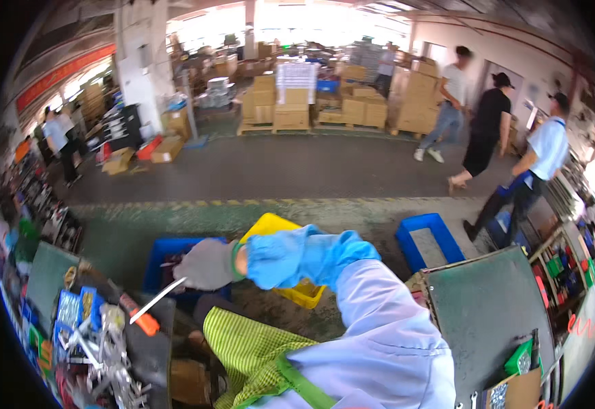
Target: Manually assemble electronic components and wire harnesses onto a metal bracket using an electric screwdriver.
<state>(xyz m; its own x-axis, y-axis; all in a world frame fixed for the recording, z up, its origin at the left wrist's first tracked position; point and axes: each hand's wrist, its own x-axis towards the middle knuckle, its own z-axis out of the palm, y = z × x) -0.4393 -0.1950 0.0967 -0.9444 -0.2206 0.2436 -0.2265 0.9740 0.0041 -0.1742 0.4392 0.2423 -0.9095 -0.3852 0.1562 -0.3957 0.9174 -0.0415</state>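
Nearest the camera, a green checked apron (256, 358) lay across the person's lap, and a pale lilac sleeve capped by a blue sleeve cover (307, 255) ran from the lower right up toward the middle. Only one arm showed, and from its entry on the lower right it was probably the right; the left hand was out of view. The right hand (209, 264), in a grey glove, was curled closed around the upper end of a thin white rod (155, 300), which slanted down to the left toward the cluttered workbench (140, 334), likely so its tip could reach the parts there. An orange-handled tool (140, 317) lay at the bench's near right edge, within easy reach. Just beyond the hand, a blue bin (164, 252) and a yellow bin (273, 225) sat on the floor close to the seat, apparently for sorting. Farther right stood an empty blue crate (430, 238). Beyond the striped floor line, stacked cardboard boxes (290, 105) waited on pallets, and three people (492, 126) walked past.
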